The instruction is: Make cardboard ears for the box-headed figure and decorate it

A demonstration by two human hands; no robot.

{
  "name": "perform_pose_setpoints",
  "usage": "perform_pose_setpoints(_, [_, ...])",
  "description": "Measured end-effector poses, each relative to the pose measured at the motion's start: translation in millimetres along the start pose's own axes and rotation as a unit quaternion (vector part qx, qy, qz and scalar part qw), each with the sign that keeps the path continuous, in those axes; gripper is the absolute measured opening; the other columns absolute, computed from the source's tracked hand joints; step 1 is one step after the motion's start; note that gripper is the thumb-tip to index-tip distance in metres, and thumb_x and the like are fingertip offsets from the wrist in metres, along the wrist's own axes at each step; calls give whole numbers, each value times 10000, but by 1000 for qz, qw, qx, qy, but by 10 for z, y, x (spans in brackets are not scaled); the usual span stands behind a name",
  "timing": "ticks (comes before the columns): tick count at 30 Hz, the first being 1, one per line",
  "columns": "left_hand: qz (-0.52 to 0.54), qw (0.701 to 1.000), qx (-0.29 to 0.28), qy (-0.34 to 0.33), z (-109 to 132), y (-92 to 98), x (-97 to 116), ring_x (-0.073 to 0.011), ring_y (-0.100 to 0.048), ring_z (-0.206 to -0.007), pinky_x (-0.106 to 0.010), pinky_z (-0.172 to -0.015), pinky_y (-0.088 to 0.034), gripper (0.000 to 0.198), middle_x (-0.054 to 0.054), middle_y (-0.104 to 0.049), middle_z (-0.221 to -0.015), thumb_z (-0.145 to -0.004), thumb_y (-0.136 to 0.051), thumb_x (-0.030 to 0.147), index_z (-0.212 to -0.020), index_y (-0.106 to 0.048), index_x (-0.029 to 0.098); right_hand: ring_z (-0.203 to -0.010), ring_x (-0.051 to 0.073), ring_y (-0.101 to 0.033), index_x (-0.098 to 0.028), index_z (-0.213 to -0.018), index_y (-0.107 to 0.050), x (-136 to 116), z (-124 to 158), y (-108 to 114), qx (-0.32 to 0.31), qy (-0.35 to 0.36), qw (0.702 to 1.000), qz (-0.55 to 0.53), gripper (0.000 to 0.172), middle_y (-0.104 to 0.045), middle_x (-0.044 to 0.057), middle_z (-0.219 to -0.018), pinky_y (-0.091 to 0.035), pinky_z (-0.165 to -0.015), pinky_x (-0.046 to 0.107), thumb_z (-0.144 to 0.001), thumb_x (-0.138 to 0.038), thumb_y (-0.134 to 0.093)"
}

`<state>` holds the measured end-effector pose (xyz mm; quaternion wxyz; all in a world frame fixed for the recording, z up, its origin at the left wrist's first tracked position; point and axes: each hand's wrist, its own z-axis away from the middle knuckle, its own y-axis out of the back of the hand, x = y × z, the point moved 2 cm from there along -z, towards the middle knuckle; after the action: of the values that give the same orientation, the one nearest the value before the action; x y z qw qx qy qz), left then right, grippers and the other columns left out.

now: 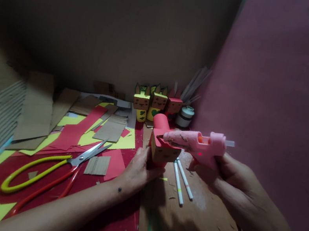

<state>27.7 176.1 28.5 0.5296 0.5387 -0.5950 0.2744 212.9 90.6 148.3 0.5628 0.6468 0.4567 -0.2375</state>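
Observation:
My right hand (229,172) grips a pink glue gun (191,142), its red light lit and a clear glue stick poking from the back. The nozzle points left, at the top of a red paper figure (165,145) with a box-shaped head and small face marks; whether tip and paper touch I cannot tell. Wrapped round the lower part of that figure, my left hand (140,169) holds it above the cardboard sheet. A red paper tube (161,121) shows just behind the head; I cannot tell if it is joined on.
Large scissors (82,158) lie half open among paper and cardboard scraps on the left. Two white sticks (180,181) rest on the cardboard sheet (200,227). Behind stand two yellow figures (141,103), another red figure (174,105) and a pale jar (185,117).

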Motion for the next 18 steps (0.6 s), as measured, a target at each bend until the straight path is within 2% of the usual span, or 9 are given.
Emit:
perform_pose_setpoints(3, [3, 1000, 5, 0, 2, 0, 15, -315, -651, -961, -513, -891, -549, 417, -82, -724, -1046, -755, -746, 283, -1169, -716, 247, -1175, 302, -681, -300, -1372, -684, -10, -10, -9, -6, 9, 1000, -17, 395, -769, 74, -1201, -543, -1041, 433, -979, -329, -651])
perform_pose_setpoints(6, [3, 1000, 9, 4, 10, 3, 21, -317, -652, -970, -513, -901, -550, 399, -86, -720, -1057, -765, -746, 290, -1161, -720, 252, -1273, 293, -639, -325, -1401, -661, -14, -11, -15, -14, 10, 999, -40, 407, -711, 63, -1356, -497, -1114, 429, -995, -327, -634])
perform_pose_setpoints(12, [-2, 1000, 7, 11, 14, 0, 39, -308, -655, -961, -477, -872, -555, 436, -77, -720, -1056, -750, -741, 269, -1183, -702, 232, -1270, 303, -653, -314, -1395, -668, 3, -20, -22, -6, 5, 999, -38, 417, -761, 53, -1265, -519, -1099, 422, -979, -308, -658])
perform_pose_setpoints(18, [-11, 1000, 5, 13, 11, -4, 27, -321, -646, -998, -493, -881, -544, 353, -90, -721, -1065, -759, -737, 297, -1106, -718, 233, -1182, 302, -704, -299, -1482, -587, 1, -37, -44, -16, 4, 999, -29, 498, -729, 86, -1337, -580, -1014, 420, -987, -323, -639])
